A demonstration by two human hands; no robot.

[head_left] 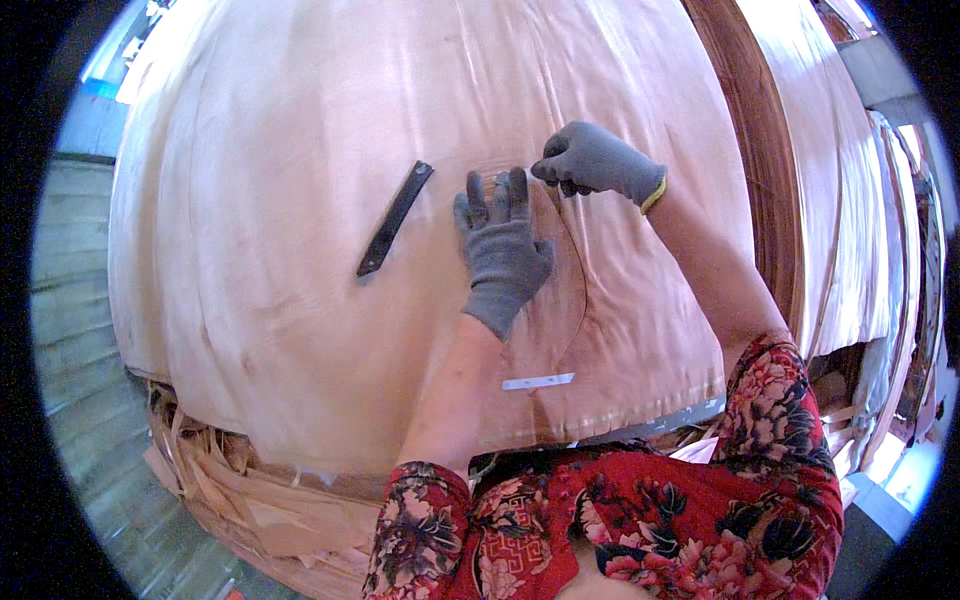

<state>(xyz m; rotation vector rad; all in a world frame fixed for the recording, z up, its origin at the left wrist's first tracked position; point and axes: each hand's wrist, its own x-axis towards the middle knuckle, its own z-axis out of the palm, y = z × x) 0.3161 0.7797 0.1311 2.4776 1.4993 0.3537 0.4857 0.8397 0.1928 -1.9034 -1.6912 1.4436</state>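
A broad, pale pinkish-brown sheet that looks like wood veneer [300, 330] spreads under both hands, with ripples running along it. My left hand [503, 255], in a grey glove, lies palm down on the sheet with its fingers stretched away from me. Just to its right and a little farther off, my right hand [600, 162] is closed in a pinch, knuckles up, in a matching glove with a yellow cuff edge. Whatever its fingertips hold is too small or hidden to name. A thin dark curved line [582, 270] runs down the sheet from near the right fingertips.
Left of my hands lies a flat black bar [395, 220] with a hole near its far end. A short white strip [538, 381] rests nearer me. Torn veneer scraps [270, 515] hang below the front left edge. More sheets [815, 150] stand stacked to the right.
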